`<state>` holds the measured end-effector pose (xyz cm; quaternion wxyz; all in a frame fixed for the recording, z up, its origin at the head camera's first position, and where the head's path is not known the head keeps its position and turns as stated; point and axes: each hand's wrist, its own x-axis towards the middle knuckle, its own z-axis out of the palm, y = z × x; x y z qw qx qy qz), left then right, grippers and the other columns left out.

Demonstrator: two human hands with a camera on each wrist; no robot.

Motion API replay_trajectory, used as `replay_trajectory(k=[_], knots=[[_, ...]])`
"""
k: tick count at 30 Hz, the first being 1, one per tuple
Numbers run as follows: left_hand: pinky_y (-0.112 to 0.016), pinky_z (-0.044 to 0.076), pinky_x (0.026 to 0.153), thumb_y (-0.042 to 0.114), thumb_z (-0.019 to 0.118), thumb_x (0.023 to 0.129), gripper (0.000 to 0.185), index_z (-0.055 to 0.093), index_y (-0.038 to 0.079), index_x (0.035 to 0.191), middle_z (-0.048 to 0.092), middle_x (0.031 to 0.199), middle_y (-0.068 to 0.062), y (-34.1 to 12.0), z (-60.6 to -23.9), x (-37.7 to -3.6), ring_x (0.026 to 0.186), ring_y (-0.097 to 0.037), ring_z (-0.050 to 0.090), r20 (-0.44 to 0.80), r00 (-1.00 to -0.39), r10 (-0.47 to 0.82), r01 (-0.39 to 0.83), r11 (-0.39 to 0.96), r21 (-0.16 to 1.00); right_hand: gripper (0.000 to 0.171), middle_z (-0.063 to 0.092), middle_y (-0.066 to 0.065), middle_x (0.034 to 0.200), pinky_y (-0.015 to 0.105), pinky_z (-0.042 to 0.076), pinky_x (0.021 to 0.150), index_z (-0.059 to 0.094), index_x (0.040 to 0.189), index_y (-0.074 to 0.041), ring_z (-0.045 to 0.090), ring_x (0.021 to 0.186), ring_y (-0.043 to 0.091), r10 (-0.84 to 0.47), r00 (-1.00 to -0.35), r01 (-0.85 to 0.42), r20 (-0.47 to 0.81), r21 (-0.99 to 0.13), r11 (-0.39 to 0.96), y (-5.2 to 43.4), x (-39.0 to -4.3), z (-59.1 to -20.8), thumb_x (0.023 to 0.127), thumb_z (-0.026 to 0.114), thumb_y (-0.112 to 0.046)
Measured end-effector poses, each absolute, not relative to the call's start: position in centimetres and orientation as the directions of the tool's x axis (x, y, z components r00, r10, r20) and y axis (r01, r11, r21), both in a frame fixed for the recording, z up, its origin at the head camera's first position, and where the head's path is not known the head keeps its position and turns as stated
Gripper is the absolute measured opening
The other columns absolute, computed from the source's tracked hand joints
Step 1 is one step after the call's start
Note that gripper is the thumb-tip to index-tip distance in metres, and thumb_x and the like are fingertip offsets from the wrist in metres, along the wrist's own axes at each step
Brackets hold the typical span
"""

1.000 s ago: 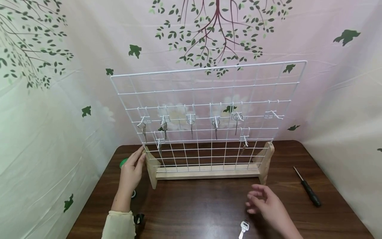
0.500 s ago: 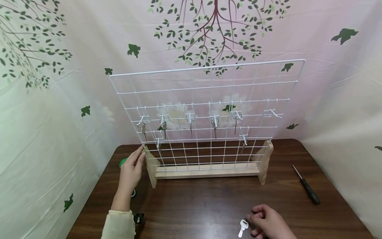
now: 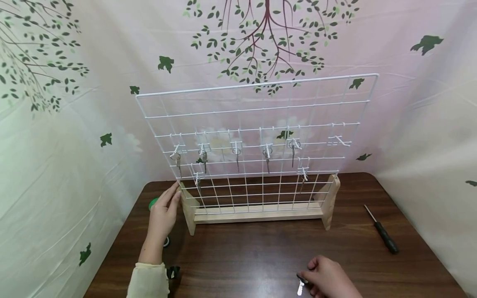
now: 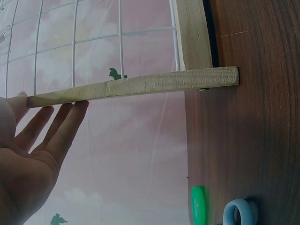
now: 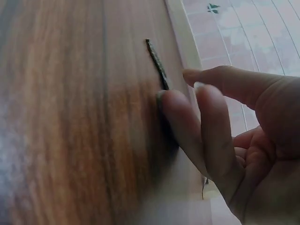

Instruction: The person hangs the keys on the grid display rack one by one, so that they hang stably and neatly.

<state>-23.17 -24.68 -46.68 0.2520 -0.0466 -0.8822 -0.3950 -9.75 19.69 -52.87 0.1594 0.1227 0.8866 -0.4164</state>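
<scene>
Two hands in play: left hand (image 3: 164, 215) has straight fingers (image 4: 65, 126) resting against the wooden foot (image 3: 189, 215) of the wire grid rack (image 3: 257, 140), while right hand (image 3: 329, 279) curls its fingers (image 5: 180, 119) onto a key (image 3: 300, 285) lying flat on the dark surface (image 3: 242, 256), near edge.

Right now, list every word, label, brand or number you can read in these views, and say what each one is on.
None: no readable text shows in any view.
The key under the right hand: any marking is too small and blurred.
The screwdriver: no label visible.
The backdrop: printed leaves and birds only.
</scene>
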Motion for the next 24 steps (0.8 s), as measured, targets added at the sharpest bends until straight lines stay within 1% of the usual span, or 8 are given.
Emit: replay_trajectory(k=[2,4,10,15,20,24], knots=[[-0.056,0.055,0.106,0.023,0.057,0.113,0.041,0.061,0.015,0.153,0.066,0.151,-0.015,-24.6,-46.7,-23.2,0.138,-0.038,0.064,0.485,-0.867,-0.116,0.286,0.681,0.674,0.031,0.065,0.005,0.063,0.029,0.056,0.048,0.062,0.089,-0.006,0.064,0.049,0.014,0.086,-0.932,0.323,-0.353,-0.694,0.644,19.3,-9.8,-52.8,0.086,0.088,-0.023],[-0.058,0.054,0.107,0.023,0.057,0.113,0.041,0.061,0.015,0.153,0.065,0.151,-0.016,-24.6,-46.7,-23.2,0.139,-0.038,0.064,0.487,-0.866,-0.117,0.287,0.679,0.675,0.033,0.064,0.005,0.061,0.029,0.055,0.047,0.060,0.086,-0.007,0.064,0.047,0.014,0.085,-0.941,0.297,-0.327,-0.683,0.667,19.0,-9.9,-52.7,0.084,0.089,-0.023],[-0.058,0.053,0.109,0.023,0.057,0.113,0.042,0.061,0.016,0.154,0.065,0.152,-0.016,-24.7,-46.8,-23.2,0.141,-0.039,0.062,0.486,-0.866,-0.116,0.290,0.675,0.678,0.032,0.063,0.004,0.061,0.028,0.052,0.050,0.060,0.079,-0.010,0.063,0.049,0.015,0.090,-0.932,0.305,-0.352,-0.623,0.721,18.6,-10.3,-52.7,0.083,0.090,-0.022],[-0.059,0.052,0.111,0.024,0.057,0.113,0.042,0.060,0.016,0.154,0.064,0.153,-0.016,-24.7,-46.8,-23.2,0.142,-0.039,0.061,0.475,-0.872,-0.117,0.282,0.674,0.683,0.032,0.063,0.004,0.060,0.028,0.051,0.051,0.060,0.078,-0.010,0.063,0.050,0.015,0.085,-0.930,0.302,-0.359,-0.611,0.732,18.5,-10.1,-52.4,0.082,0.090,-0.021],[-0.059,0.052,0.111,0.024,0.057,0.113,0.042,0.060,0.016,0.154,0.065,0.152,-0.015,-24.5,-46.8,-23.1,0.141,-0.039,0.062,0.475,-0.872,-0.119,0.280,0.674,0.683,0.033,0.061,0.002,0.059,0.027,0.047,0.051,0.060,0.077,-0.011,0.060,0.049,0.014,0.055,-0.942,0.260,-0.330,-0.620,0.740,18.5,-10.2,-52.2,0.082,0.091,-0.019],[-0.058,0.052,0.111,0.023,0.057,0.113,0.041,0.061,0.016,0.153,0.065,0.151,-0.016,-24.4,-46.7,-23.1,0.140,-0.040,0.062,0.485,-0.866,-0.122,0.285,0.677,0.679,0.033,0.059,0.001,0.055,0.027,0.043,0.052,0.060,0.072,-0.012,0.057,0.047,0.014,0.038,-0.955,0.220,-0.295,-0.614,0.758,18.6,-11.0,-52.0,0.082,0.091,-0.020]])
